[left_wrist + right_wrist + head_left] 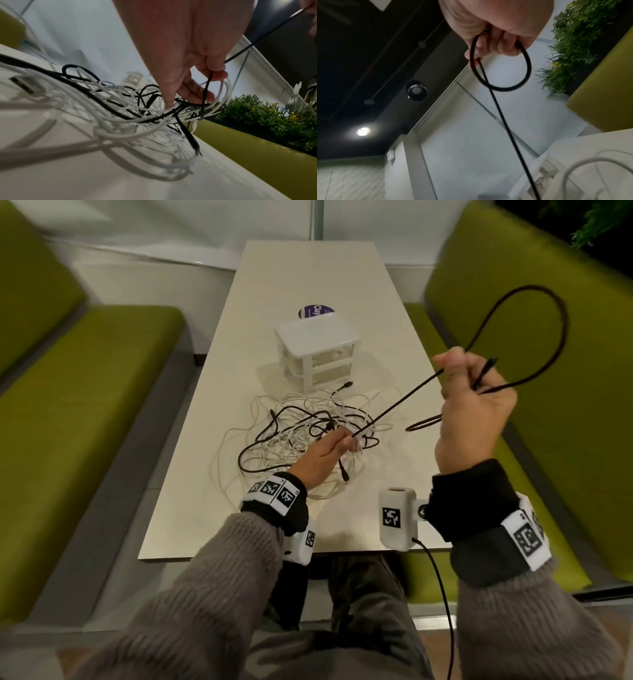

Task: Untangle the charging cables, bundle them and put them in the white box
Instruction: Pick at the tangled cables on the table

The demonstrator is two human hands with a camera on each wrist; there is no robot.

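A tangle of white and black charging cables (301, 433) (109, 102) lies mid-table in front of the white box (317, 350), a small drawer unit. My right hand (476, 392) (494, 44) is raised to the right of the pile and grips a black cable (404, 402) (503, 121) coiled into loops; one loop arcs above the hand. The cable runs taut down to my left hand (337, 445) (204, 83), which pinches it just above the tangle, with a white cable looped around its fingers.
The beige table (308, 278) stands between two green benches (85, 392) (534, 313). A round purple sticker (315, 311) lies behind the box. A white sensor pod (397, 518) hangs at my right wrist. Plants (267, 113) border the right bench.
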